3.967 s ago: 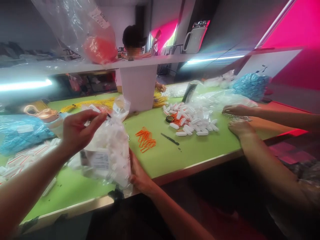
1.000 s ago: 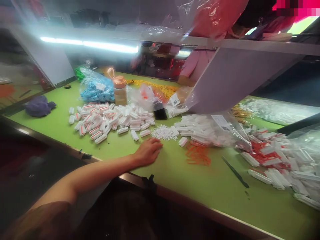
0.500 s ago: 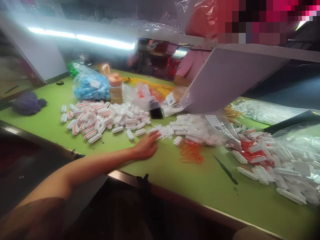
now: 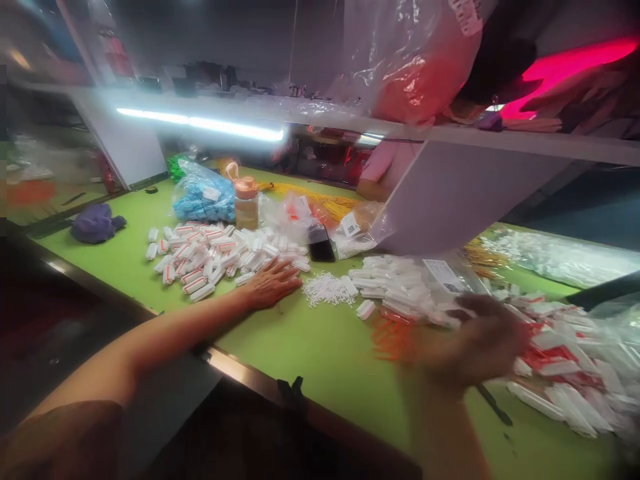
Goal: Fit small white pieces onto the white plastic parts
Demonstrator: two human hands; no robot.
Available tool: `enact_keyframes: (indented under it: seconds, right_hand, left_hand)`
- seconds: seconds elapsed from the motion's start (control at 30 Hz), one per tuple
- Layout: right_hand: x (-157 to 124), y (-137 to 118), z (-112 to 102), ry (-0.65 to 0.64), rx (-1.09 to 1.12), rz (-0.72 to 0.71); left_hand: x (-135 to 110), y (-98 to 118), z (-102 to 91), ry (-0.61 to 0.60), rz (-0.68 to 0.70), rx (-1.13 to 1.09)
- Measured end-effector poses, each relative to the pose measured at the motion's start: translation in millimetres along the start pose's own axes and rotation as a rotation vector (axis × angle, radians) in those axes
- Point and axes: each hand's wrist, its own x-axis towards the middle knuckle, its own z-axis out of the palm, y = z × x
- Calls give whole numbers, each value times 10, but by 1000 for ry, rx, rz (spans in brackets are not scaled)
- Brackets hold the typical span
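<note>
My left hand (image 4: 271, 284) lies flat and open on the green table (image 4: 320, 347), fingers spread against the near edge of a heap of white capsule-shaped pieces with red stripes (image 4: 210, 252). A small pile of tiny white bits (image 4: 327, 289) sits just to its right. My right hand (image 4: 475, 343) is in front of a clear bag of white pieces (image 4: 410, 280) and over a bunch of orange clips (image 4: 393, 333). It is smeared by motion, so its fingers cannot be read.
A blue-filled bag (image 4: 205, 193), an orange-capped bottle (image 4: 246, 202), a black phone (image 4: 320, 245), a purple cloth (image 4: 95, 222) and yellow cords (image 4: 320, 199) lie further back. More white pieces (image 4: 565, 373) and a dark tool (image 4: 493, 403) lie right. A white shelf support (image 4: 450, 193) stands behind.
My left hand slid left from the tiny white bits to the edge of the striped heap. My right hand came into view from below, moving fast.
</note>
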Motion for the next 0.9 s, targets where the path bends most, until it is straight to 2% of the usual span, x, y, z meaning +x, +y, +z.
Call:
enact_keyframes:
  seconds: [0.07,0.1,0.2,0.3,0.5,0.57,0.67,0.8,0.9]
  right_hand:
    - [-126,32,86,17,25,5]
    - [-182,60,117,-21,19,9]
    - [-293,167,177,-257,-55,3]
    - [-325,276,214,-448,-120,-66]
    - [-340,469,239,-589,-294,-161]
    - [-342,494,242,-629,-365,-154]
    - [-325,432,287,-691,-520,-128]
    - [-275,205,456,-766,-776,-130]
    - [-233,60,590,-837,-876,-116]
  left_hand:
    - [23,-65,1,-2,-8,12]
    - [27,-86,3,-1,-10,16]
    - [12,-122,5,3,-11,30]
    - [-24,-168,-5,-8,-33,53]
    - [-94,-262,-33,-47,-111,80]
    - [-93,-195,-45,-27,-128,69]
    - [-32,49,-62,71,-129,5]
    - [130,451,-54,170,-37,-193]
    - [196,588,3,262,-62,-388]
